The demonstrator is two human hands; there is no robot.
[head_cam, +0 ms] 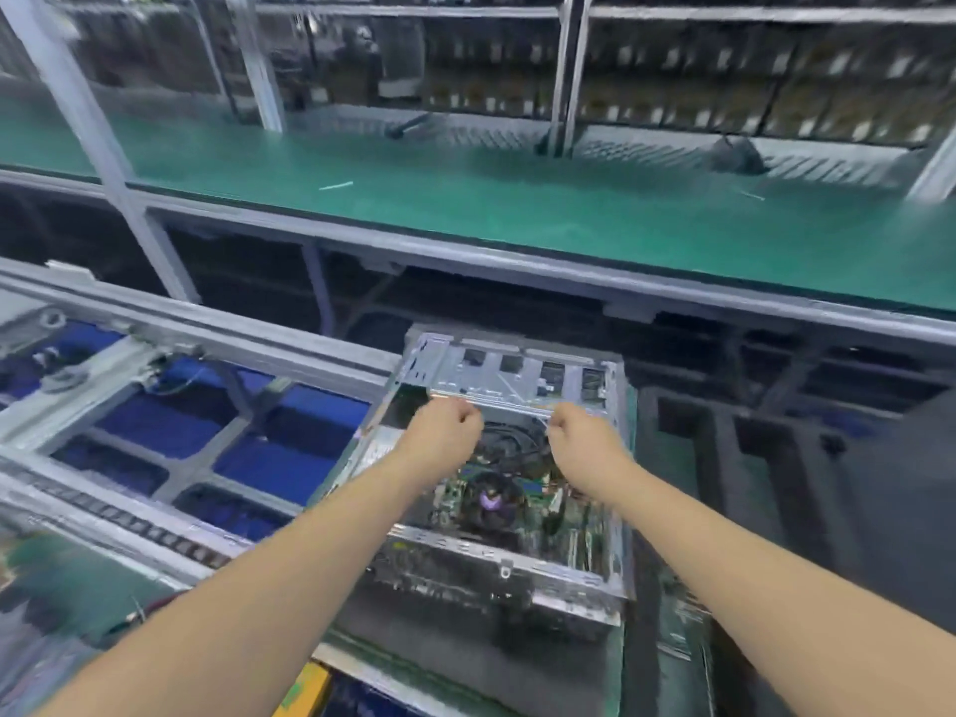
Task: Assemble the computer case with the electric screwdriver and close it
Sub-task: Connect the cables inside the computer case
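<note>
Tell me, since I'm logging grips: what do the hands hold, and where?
Both hands, left and right, grip the near edge of the metal drive bracket atop the open computer case.

Left grip (pixel 449 432), right grip (pixel 579 437) curled.

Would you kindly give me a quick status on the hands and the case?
Left hand and right hand both gripping the drive cage edge. Computer case open, motherboard exposed. No screwdriver in view.
</note>
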